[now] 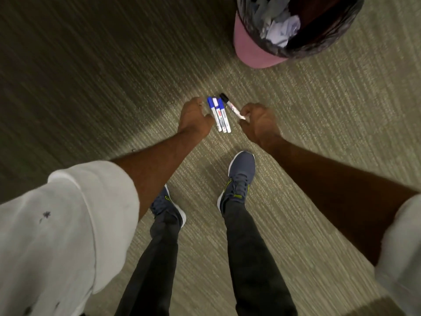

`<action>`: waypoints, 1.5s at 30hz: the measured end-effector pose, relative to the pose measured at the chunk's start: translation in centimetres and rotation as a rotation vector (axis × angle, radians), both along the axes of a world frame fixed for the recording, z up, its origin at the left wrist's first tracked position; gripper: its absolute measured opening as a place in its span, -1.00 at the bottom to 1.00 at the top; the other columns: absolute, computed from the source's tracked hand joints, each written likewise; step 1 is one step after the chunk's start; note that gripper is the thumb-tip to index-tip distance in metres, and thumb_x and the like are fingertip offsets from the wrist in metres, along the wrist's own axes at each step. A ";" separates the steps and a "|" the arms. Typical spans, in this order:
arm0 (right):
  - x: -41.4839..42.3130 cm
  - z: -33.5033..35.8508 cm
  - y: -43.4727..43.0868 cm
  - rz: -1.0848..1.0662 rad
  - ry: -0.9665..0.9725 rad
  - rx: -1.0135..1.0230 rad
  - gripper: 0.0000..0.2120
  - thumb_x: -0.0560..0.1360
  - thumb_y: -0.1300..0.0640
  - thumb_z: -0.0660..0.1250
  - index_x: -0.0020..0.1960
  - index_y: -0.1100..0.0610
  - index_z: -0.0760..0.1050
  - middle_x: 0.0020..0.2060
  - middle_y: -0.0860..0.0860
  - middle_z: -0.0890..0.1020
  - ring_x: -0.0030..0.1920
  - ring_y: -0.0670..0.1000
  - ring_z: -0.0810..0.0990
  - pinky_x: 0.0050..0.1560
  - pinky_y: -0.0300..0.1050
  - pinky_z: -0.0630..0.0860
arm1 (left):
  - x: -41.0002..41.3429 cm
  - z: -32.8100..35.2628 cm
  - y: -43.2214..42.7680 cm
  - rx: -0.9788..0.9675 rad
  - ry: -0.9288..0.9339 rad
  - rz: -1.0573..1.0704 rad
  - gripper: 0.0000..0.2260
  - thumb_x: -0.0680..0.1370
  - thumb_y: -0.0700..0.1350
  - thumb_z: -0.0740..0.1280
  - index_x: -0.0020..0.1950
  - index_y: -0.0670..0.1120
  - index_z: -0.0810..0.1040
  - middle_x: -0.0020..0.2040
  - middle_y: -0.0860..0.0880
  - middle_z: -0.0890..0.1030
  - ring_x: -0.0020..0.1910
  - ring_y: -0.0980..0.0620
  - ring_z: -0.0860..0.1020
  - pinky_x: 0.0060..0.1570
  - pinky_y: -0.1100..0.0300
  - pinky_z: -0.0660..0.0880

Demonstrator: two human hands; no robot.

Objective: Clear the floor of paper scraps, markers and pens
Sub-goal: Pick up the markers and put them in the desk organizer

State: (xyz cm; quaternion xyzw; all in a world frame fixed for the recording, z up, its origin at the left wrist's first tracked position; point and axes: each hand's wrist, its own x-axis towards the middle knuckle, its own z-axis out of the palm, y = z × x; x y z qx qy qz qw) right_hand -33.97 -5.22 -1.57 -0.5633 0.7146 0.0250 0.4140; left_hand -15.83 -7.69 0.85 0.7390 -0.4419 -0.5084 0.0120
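Note:
My left hand (193, 117) is closed around a bundle of blue-capped white markers (219, 116), which stick out to its right, caps pointing away from me. In my right hand (257, 124) I pinch the tail end of a black-capped white marker (230, 106) that angles up and left toward the bundle. Both hands hover above the carpet, close together. No paper scraps or pens lie on the visible floor.
A pink waste bin (250, 49) with a black liner stands ahead to the right, holding crumpled paper (282, 28). Olive ribbed carpet (114, 76) covers the floor. My two feet in grey shoes (239, 176) stand just below the hands.

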 end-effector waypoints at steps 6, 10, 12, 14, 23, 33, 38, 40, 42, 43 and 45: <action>-0.1 -5.6 1.6 0.054 0.059 0.030 -0.69 0.49 0.11 0.42 0.19 0.21 0.54 0.17 0.19 0.56 0.17 0.19 0.55 0.17 -0.08 0.42 | 0.3 -5.4 1.1 0.020 0.024 -0.063 -0.54 0.56 -0.17 0.37 0.45 -0.17 0.39 0.36 -0.16 0.50 0.34 -0.09 0.49 0.31 0.11 0.46; 0.8 -10.0 1.5 0.067 0.085 0.000 -0.61 0.49 0.11 0.43 0.24 0.24 0.47 0.19 0.20 0.53 0.14 0.20 0.55 0.12 -0.06 0.41 | -0.1 -10.4 1.6 0.089 0.008 -0.053 -0.55 0.56 -0.13 0.37 0.43 -0.16 0.41 0.37 -0.17 0.51 0.36 -0.11 0.48 0.34 0.11 0.44; 1.5 -12.4 1.0 0.059 0.107 0.002 -0.56 0.49 0.14 0.41 0.30 0.24 0.42 0.23 0.21 0.50 0.18 0.23 0.55 0.16 0.02 0.48 | -0.9 -13.1 1.6 0.118 -0.007 -0.034 -0.53 0.56 -0.12 0.36 0.45 -0.17 0.39 0.41 -0.16 0.49 0.40 -0.11 0.46 0.38 0.09 0.42; 2.0 -14.8 0.5 0.040 0.144 0.000 -0.50 0.47 0.15 0.39 0.37 0.23 0.37 0.27 0.20 0.47 0.24 0.24 0.51 0.21 0.07 0.49 | -1.9 -15.6 1.3 0.132 -0.040 -0.014 -0.54 0.57 -0.10 0.37 0.43 -0.19 0.40 0.42 -0.16 0.48 0.40 -0.11 0.46 0.37 0.09 0.43; 3.5 -20.3 -0.7 0.048 0.229 -0.138 -0.45 0.52 -0.12 0.33 0.38 0.17 0.34 0.30 0.13 0.43 0.29 0.16 0.44 0.25 0.08 0.48 | -4.0 -22.2 0.7 0.022 -0.065 0.191 -0.54 0.49 -0.06 0.48 0.30 -0.20 0.45 0.26 -0.14 0.58 0.19 -0.06 0.61 0.10 0.14 0.53; 3.8 -20.8 -2.6 0.124 0.334 -0.116 -0.63 0.66 0.20 0.18 0.44 0.27 0.26 0.35 0.21 0.41 0.28 0.17 0.48 0.21 0.00 0.52 | -4.7 -22.2 -0.4 -0.115 -0.071 0.152 -0.68 0.48 -0.23 0.43 0.22 -0.15 0.52 0.13 -0.10 0.63 0.11 -0.04 0.62 0.03 0.14 0.54; 3.9 -20.0 -3.5 0.133 0.284 -0.050 -0.55 0.67 0.13 0.21 0.46 0.30 0.20 0.36 0.22 0.39 0.30 0.14 0.47 0.24 -0.05 0.47 | -4.1 -21.6 -0.4 -0.103 -0.062 0.105 -0.67 0.49 -0.21 0.43 0.25 -0.17 0.54 0.18 -0.13 0.63 0.17 -0.07 0.60 0.08 0.19 0.48; 4.0 -19.2 -3.6 0.050 0.179 0.016 -0.50 0.66 0.04 0.21 0.47 0.29 0.21 0.36 0.21 0.39 0.29 0.15 0.48 0.24 -0.02 0.45 | -3.5 -21.0 -0.2 -0.059 -0.046 0.093 -0.68 0.50 -0.20 0.41 0.24 -0.19 0.55 0.21 -0.15 0.62 0.20 -0.08 0.59 0.04 0.21 0.46; 4.3 -18.2 -3.1 -0.045 0.049 0.056 -0.48 0.65 -0.02 0.20 0.49 0.26 0.24 0.32 0.21 0.43 0.24 0.17 0.51 0.18 -0.03 0.44 | -2.6 -19.9 0.3 0.003 -0.013 0.067 -0.71 0.50 -0.20 0.41 0.21 -0.20 0.57 0.20 -0.15 0.62 0.19 -0.09 0.60 0.04 0.21 0.47; 4.4 -17.6 -2.6 -0.100 -0.018 0.048 -0.51 0.65 -0.01 0.22 0.47 0.26 0.29 0.26 0.20 0.49 0.17 0.17 0.54 0.09 -0.08 0.44 | -2.1 -19.1 0.6 0.036 0.009 0.057 -0.73 0.50 -0.20 0.42 0.19 -0.19 0.59 0.18 -0.16 0.64 0.18 -0.10 0.61 0.06 0.19 0.49; 4.8 -16.0 -1.4 -0.087 -0.042 0.054 -0.58 0.64 0.04 0.24 0.40 0.26 0.36 0.10 0.17 0.57 0.03 0.14 0.57 -0.06 -0.14 0.40 | -0.8 -17.4 1.6 0.103 0.053 0.057 -0.75 0.50 -0.20 0.43 0.16 -0.21 0.61 0.15 -0.18 0.66 0.15 -0.12 0.63 0.14 0.11 0.57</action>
